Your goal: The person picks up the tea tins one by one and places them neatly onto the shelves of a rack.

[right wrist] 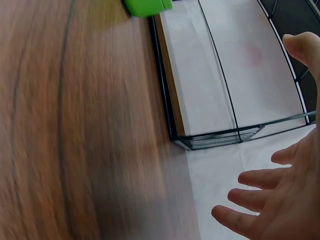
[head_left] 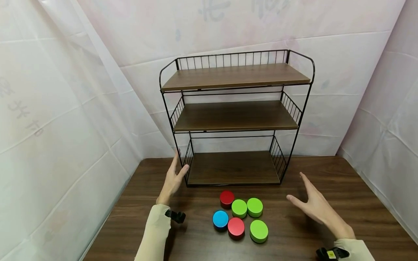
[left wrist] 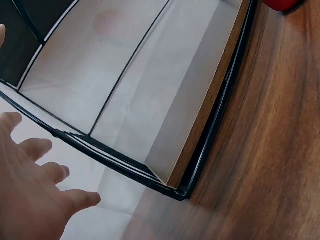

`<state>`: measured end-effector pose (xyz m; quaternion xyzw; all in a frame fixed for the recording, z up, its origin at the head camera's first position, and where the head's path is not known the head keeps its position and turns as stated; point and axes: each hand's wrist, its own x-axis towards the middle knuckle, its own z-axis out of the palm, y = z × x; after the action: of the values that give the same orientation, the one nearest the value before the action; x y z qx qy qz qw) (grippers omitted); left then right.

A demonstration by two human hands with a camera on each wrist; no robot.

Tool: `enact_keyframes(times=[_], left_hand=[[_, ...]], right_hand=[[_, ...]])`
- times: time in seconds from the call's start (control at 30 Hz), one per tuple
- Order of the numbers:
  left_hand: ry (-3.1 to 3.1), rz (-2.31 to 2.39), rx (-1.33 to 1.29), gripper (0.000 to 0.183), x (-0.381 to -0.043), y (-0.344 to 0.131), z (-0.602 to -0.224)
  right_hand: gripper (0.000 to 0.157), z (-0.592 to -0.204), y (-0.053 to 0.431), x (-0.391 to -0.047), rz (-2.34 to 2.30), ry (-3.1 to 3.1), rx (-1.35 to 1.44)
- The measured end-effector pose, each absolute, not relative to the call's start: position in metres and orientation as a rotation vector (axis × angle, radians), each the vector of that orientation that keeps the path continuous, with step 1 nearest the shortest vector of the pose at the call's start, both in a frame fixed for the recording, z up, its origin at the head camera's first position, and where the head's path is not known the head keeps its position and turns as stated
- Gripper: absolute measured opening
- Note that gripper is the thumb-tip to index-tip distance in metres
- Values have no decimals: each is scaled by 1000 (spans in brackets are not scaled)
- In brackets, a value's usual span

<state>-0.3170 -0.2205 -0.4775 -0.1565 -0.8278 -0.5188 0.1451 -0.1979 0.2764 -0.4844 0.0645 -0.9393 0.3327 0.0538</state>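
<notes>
A three-tier rack point(head_left: 235, 123) with black wire sides and brown wooden shelves stands at the back of the table. My left hand point(head_left: 172, 181) is beside its lower left post, fingers spread and holding nothing; the left wrist view shows the fingers point(left wrist: 55, 172) just outside the wire side. Right of the rack, my right hand point(head_left: 315, 203) hovers over the table with its fingers extended, nothing in them. Between the hands, in front of the rack, lie a dark red disc point(head_left: 226, 198), a lighter red disc point(head_left: 236, 227), a blue disc point(head_left: 220, 219) and three green discs point(head_left: 259, 230).
The brown wooden table point(head_left: 130, 221) reaches back to a white cloth backdrop point(head_left: 137, 72). More cloth point(head_left: 388, 119) hangs along the right side. Each wrist wears a black strap, and both sleeves point(head_left: 153, 232) are pale.
</notes>
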Motion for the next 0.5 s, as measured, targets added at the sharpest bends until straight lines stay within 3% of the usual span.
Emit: enact_keyframes(times=[0.5], left_hand=[[-2332,-1578,-423,77,-316,-213,-488]], right_hand=[[92,-506,244,-192,1082,-2790,410]])
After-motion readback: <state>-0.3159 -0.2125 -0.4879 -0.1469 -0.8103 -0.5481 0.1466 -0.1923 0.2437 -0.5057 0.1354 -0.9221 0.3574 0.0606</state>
